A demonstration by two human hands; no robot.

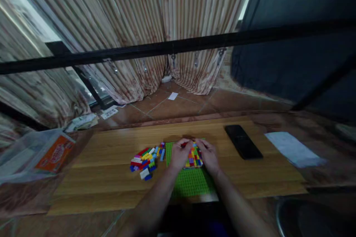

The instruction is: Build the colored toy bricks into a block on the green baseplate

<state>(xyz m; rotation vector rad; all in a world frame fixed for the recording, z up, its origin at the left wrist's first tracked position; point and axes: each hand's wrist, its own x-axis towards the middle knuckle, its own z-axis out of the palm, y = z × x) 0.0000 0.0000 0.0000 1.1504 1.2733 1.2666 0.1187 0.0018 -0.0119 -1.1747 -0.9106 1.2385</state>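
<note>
A green baseplate (191, 184) is laid by the middle of the tabletop's (108, 181) near edge, and multicoloured bricks (194, 160) are built up on it. These are flanked by the left hand (180, 154) and the right hand (208, 154), the fingertips brought together at their far side; whether a brick is gripped cannot be made out. Loose bricks (144, 160) are heaped left of the baseplate. A black phone (243, 142) is placed slantwise toward the far right corner. Beyond the right edge a white sheet (293, 148) is seen; beyond the left, a clear box (19, 168).
</note>
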